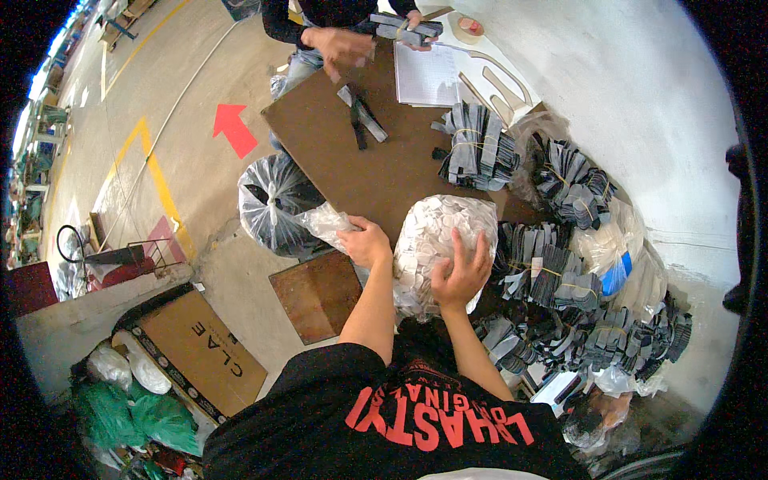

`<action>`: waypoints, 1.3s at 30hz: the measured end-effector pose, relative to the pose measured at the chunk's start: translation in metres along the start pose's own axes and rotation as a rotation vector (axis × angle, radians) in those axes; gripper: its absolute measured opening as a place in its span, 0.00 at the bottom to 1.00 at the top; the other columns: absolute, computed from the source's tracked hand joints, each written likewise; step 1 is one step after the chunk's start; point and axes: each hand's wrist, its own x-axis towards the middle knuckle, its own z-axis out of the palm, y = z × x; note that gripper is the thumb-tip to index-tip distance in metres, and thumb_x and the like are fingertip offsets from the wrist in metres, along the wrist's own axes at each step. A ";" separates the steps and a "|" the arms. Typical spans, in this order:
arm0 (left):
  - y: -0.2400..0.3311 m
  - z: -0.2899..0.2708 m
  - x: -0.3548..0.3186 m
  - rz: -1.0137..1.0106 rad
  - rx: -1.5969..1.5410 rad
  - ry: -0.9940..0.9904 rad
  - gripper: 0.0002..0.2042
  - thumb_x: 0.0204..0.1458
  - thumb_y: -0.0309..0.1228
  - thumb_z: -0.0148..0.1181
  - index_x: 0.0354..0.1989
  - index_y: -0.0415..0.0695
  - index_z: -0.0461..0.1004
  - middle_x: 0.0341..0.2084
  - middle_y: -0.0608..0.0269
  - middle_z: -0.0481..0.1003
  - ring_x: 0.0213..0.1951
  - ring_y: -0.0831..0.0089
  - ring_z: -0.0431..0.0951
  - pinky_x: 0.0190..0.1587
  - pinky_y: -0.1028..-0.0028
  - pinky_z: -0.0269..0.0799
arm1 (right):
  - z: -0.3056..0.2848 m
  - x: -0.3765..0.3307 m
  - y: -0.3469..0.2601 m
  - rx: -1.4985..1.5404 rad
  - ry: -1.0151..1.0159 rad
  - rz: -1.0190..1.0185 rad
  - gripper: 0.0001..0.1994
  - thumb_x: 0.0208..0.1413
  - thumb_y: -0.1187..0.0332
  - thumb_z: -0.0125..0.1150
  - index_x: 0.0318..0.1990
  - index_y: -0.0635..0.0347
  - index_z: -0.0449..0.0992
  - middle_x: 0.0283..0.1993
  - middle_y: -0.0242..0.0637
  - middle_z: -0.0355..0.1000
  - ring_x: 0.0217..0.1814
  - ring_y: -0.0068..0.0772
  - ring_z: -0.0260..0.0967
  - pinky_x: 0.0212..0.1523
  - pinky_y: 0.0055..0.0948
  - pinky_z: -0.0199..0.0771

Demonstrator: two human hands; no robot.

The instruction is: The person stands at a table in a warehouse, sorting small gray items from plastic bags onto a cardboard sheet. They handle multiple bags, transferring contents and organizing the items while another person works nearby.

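My left hand (pixel 369 242) is closed on a crumpled end of clear plastic (pixel 324 224), which sticks out to the left past the table edge. Whether this end belongs to the bag beside it, I cannot tell. A clear plastic bag (pixel 424 240) full of small white flat pieces sits at the near edge of the brown table (pixel 336 160), right in front of me. On the bag's right side lies my right hand (pixel 464 272), its fingers spread over the plastic.
Across the table another person's hands (pixel 340 50) handle dark grey strips (pixel 408 30); two loose strips (pixel 362 118) cross nearby. Banded strip bundles (pixel 480 148) pile up on the right. A tied clear bag (pixel 276 204) stands left of the table, a cardboard box (pixel 196 352) lower left.
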 end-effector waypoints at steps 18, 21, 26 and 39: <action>-0.001 0.002 -0.001 -0.008 0.009 -0.010 0.29 0.68 0.50 0.44 0.52 0.29 0.70 0.45 0.33 0.79 0.47 0.37 0.81 0.49 0.45 0.77 | -0.006 0.003 -0.004 -0.020 0.012 -0.012 0.31 0.53 0.61 0.54 0.69 0.40 0.76 0.77 0.52 0.59 0.78 0.60 0.56 0.76 0.57 0.52; 0.001 0.002 -0.001 -0.015 0.017 -0.005 0.30 0.68 0.51 0.44 0.53 0.29 0.70 0.45 0.33 0.79 0.48 0.37 0.81 0.49 0.45 0.77 | -0.004 0.002 -0.002 -0.019 0.021 -0.015 0.32 0.52 0.61 0.54 0.69 0.40 0.76 0.77 0.52 0.59 0.78 0.60 0.56 0.76 0.57 0.52; -0.004 0.007 0.002 -0.024 0.026 -0.020 0.31 0.68 0.53 0.43 0.55 0.29 0.69 0.45 0.32 0.79 0.47 0.35 0.81 0.50 0.44 0.77 | 0.000 0.000 0.001 -0.007 0.000 0.005 0.32 0.52 0.59 0.55 0.69 0.37 0.75 0.78 0.52 0.58 0.78 0.60 0.55 0.76 0.61 0.50; -0.004 0.005 0.002 -0.027 0.033 -0.058 0.36 0.69 0.53 0.41 0.64 0.24 0.65 0.48 0.31 0.78 0.50 0.36 0.80 0.52 0.45 0.77 | 0.001 -0.001 0.003 0.048 -0.029 0.048 0.33 0.52 0.56 0.55 0.70 0.33 0.74 0.80 0.51 0.55 0.80 0.62 0.51 0.77 0.66 0.46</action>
